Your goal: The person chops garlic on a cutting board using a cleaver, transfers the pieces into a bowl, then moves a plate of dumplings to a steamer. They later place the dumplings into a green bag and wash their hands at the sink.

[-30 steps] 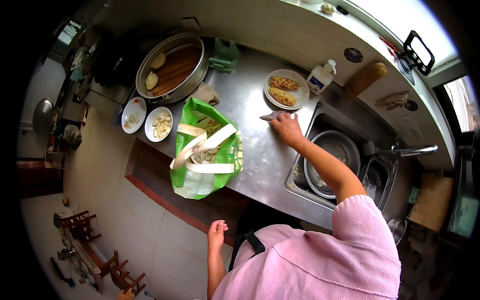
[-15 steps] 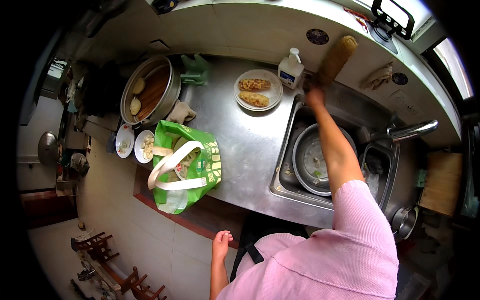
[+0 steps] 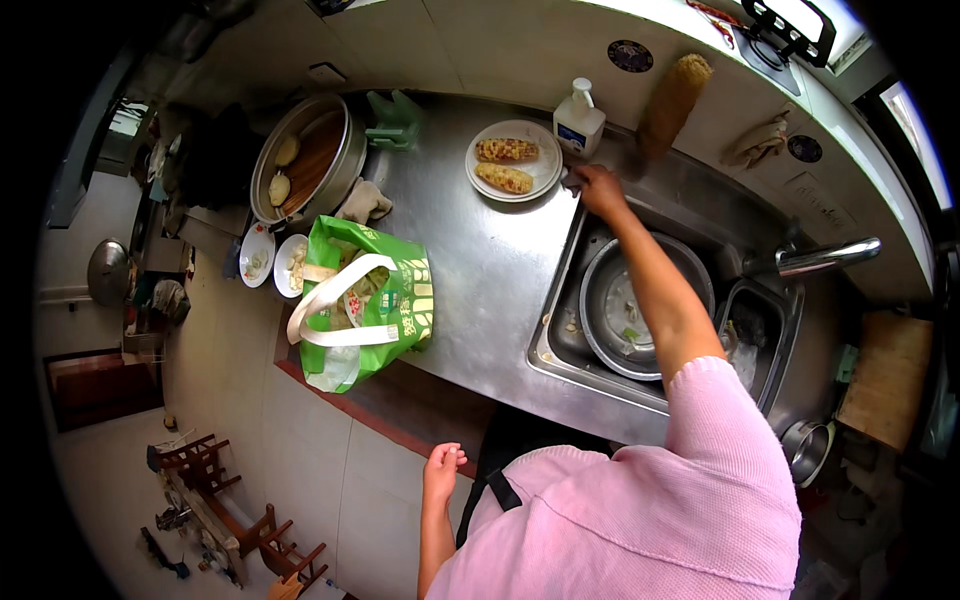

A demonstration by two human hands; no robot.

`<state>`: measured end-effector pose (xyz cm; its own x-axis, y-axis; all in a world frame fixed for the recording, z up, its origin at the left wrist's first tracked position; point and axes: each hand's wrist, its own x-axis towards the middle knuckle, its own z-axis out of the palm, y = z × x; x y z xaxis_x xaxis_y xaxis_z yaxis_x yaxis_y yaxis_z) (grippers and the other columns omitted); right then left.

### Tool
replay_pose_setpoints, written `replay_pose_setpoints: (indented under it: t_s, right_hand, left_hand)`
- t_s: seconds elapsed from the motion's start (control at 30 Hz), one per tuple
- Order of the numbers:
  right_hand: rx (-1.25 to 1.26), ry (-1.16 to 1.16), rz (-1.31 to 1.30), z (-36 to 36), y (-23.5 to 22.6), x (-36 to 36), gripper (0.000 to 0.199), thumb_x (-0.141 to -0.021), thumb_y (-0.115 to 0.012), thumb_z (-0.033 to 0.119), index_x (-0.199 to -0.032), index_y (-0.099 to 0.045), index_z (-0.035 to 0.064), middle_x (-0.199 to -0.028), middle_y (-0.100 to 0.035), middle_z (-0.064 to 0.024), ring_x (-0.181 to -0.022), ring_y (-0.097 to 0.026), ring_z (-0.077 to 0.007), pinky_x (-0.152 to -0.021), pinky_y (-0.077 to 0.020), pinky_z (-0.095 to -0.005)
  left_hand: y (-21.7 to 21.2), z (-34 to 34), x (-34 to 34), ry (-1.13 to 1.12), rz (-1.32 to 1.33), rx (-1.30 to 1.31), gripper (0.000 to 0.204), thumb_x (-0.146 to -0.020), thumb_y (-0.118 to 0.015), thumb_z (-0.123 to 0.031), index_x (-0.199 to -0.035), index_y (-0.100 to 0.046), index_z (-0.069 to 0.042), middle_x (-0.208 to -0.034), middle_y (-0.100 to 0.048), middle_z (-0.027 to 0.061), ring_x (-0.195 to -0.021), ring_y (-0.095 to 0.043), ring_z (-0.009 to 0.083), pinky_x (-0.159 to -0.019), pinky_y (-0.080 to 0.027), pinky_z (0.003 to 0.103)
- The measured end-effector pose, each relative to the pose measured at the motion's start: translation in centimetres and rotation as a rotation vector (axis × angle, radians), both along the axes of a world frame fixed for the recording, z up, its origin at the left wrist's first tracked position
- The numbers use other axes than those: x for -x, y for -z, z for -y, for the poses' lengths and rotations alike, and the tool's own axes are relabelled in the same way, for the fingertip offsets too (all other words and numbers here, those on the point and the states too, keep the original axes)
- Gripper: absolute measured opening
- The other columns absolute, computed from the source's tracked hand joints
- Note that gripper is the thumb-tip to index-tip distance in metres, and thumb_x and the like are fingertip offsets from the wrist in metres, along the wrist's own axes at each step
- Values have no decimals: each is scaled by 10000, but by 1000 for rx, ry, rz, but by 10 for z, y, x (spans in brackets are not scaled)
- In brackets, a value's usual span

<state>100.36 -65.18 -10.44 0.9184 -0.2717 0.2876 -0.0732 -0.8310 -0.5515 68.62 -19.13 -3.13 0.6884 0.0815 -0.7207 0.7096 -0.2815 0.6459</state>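
Note:
My right hand (image 3: 600, 192) is closed on a small grey piece (image 3: 573, 180), perhaps a rag, at the sink's back left corner. It is just right of a white plate (image 3: 483, 150) bearing two pieces of corn (image 3: 505, 150). A white pump bottle (image 3: 580, 118) stands behind that hand. My right forearm reaches over a steel basin (image 3: 595, 325) in the sink (image 3: 548, 362). My left hand (image 3: 443, 468) hangs in front of the counter, fingers curled, with nothing visible in them.
A green bag (image 3: 412, 290) with white handles stands at the counter's front left. Behind it are a large steel pot (image 3: 350, 165) and two white bowls (image 3: 291, 283). A tall brown brush-like thing (image 3: 675, 105) leans on the wall near the faucet (image 3: 828, 257).
My right hand has moved left and toward me, from the base of the brown brush-like thing to beside the plate. The grey piece now shows in its fingers. My left hand stays curled.

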Motion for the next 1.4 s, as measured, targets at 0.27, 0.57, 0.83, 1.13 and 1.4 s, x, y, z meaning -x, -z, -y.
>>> replay_pose_setpoints:
  t_s: [0.27,0.57,0.83,1.13,1.4]
  right_hand:
    - [-12,-609,151,-90,-26,113,216,-635,-552,29,-823,-605,123,-784,-526,-76,-847,-467,-286,-742,-403,-349]
    - [-75,621,199,144,-38,185,203,-737,-543,123,-926,-583,62,-871,-570,-145,-849,-548,-269,-742,-433,-336]
    - [541,749,-722,205,-1,146,466,-704,-522,228,-1120,-456,28,-1164,-440,-174,-1041,-449,-353,-847,-393,-389]
    - [134,310,363,100,16,76,205,-656,-467,-4,-835,-547,58,-901,-517,-143,-895,-463,-309,-784,-340,-394]
    - [-506,-178,78,-3,25,165,211,-727,-484,-20,-894,-574,73,-928,-580,-94,-894,-555,-262,-774,-442,-315]
  left_hand:
    - [-6,28,-4,60,22,4,183,-861,-460,-166,-959,-539,-33,-848,-585,64,-754,-562,113,-686,-432,234]
    - [-3,35,-6,75,31,-17,171,-866,-453,-180,-956,-536,-61,-826,-580,33,-714,-553,96,-631,-417,215]
    - [-11,52,-4,145,-4,-33,174,-862,-460,-154,-957,-537,-30,-829,-581,59,-731,-555,108,-666,-424,226]
    - [-28,58,-8,167,-25,-101,179,-855,-470,-152,-955,-536,-20,-822,-581,60,-736,-558,114,-680,-434,232]
    - [-10,80,-27,321,79,25,187,-857,-477,-157,-947,-544,-7,-827,-587,59,-745,-566,118,-693,-453,241]
